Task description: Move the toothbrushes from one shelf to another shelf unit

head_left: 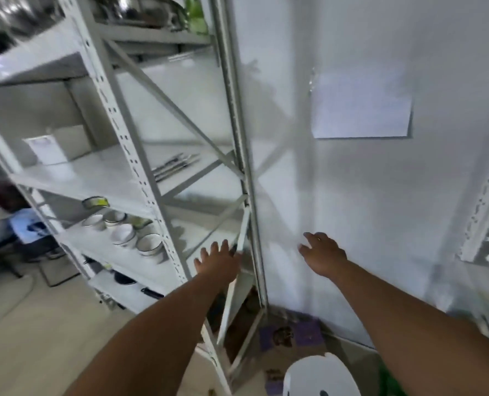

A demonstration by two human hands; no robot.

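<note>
Both hands are empty, left hand (219, 260) and right hand (322, 254) spread loose. Blurry view, no toothbrushes visible. Left's right by the shelf unit (129, 155) brace, so it could easily knock it.

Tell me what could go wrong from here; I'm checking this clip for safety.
The left hand is spread open right by the shelf unit's slanted metal brace, so its fingers could catch there. The stacked bowls sit near that shelf's front edge; a bump might tip them. The right hand is empty, and no toothbrushes are clearly visible.
</note>
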